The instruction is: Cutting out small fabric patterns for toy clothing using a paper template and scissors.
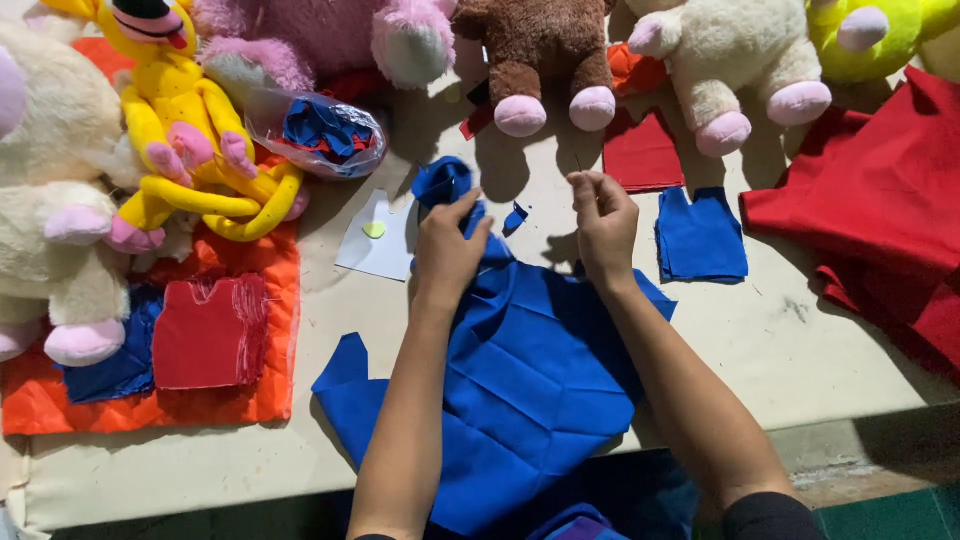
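Both forearms are bare; a dark sleeve edge shows high on the right arm.

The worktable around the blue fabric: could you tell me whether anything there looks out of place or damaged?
Nothing looks damaged. Only a small blue scrap lies loose on the table, between the left hand, which holds the blue fabric, and the right hand.

The scene is being lit brightly and evenly from above and behind, with soft shadows being thrown toward the camera beneath the row of plush toys. Colours are being rendered vividly; slight softness is being seen at the frame's edges.
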